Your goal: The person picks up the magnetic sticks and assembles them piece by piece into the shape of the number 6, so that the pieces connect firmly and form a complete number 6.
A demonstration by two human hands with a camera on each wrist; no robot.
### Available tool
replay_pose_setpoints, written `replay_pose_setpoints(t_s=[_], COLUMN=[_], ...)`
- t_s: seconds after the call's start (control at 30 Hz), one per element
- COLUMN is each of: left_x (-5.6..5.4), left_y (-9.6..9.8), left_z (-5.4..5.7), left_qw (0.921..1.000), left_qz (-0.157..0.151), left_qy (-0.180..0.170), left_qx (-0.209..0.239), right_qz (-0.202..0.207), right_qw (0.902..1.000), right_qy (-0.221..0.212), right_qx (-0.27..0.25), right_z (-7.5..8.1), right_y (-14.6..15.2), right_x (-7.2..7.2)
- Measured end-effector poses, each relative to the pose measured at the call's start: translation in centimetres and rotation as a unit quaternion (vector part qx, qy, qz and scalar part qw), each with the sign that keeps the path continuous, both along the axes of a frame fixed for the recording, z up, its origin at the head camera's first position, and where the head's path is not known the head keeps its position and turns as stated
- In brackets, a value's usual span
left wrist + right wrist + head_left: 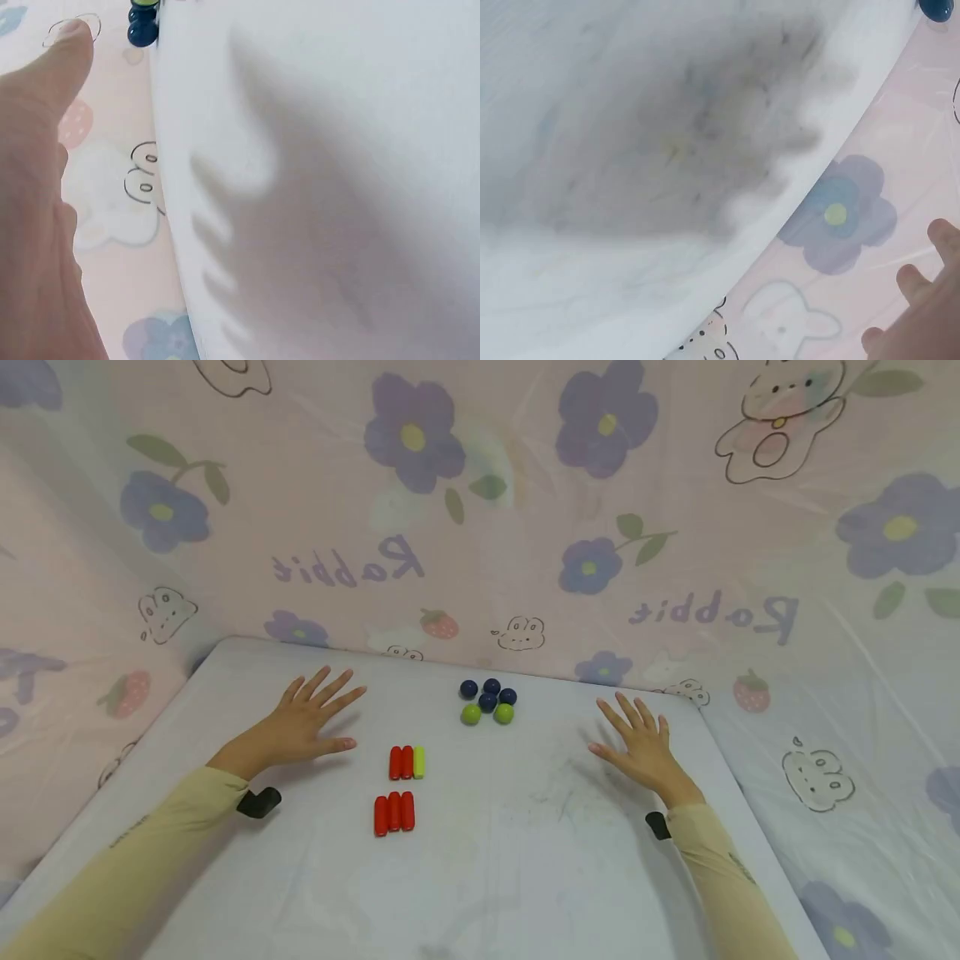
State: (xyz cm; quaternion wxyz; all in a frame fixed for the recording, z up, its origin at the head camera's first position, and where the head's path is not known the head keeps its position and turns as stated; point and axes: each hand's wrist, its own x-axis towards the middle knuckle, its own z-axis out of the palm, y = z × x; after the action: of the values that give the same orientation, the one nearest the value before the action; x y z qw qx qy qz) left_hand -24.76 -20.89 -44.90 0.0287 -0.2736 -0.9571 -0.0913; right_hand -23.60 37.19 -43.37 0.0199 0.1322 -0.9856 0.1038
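My left hand (303, 724) is held over the white table with its fingers spread and nothing in it. To its right lie two red sticks (401, 762) beside a yellow-green stick (419, 762), and nearer to me a row of three red sticks (394, 812). At the back middle sit several dark blue balls (488, 702) with two green balls (504, 713) in front of them. My right hand (642, 745) hovers at the right side, fingers spread, holding nothing. Both hands cast shadows on the tabletop in the wrist views.
The white table (525, 877) has faint marks near the right hand. A pale pink curtain (495, 510) printed with flowers and rabbits hangs behind the back edge and down the sides. A dark wrist device (258, 802) sits at the left cuff.
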Motion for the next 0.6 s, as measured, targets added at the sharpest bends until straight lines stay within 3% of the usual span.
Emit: replay_pose_setpoints(t_s=[0.37, 0.6], left_x=[1.6, 2.5], left_y=[3.1, 5.0], left_z=[-0.6, -1.2], left_qw=[0.9945, 0.9869], left_qz=[-0.104, -0.161], left_qy=[0.004, 0.002], left_qx=[-0.002, -0.010], right_qz=[0.047, 0.039], right_qw=[0.9953, 0.9872], right_qy=[0.017, -0.015], right_qx=[-0.083, -0.154], right_z=[-0.3, -0.9], right_y=[-2.4, -4.4], right_x=[-1.6, -2.5])
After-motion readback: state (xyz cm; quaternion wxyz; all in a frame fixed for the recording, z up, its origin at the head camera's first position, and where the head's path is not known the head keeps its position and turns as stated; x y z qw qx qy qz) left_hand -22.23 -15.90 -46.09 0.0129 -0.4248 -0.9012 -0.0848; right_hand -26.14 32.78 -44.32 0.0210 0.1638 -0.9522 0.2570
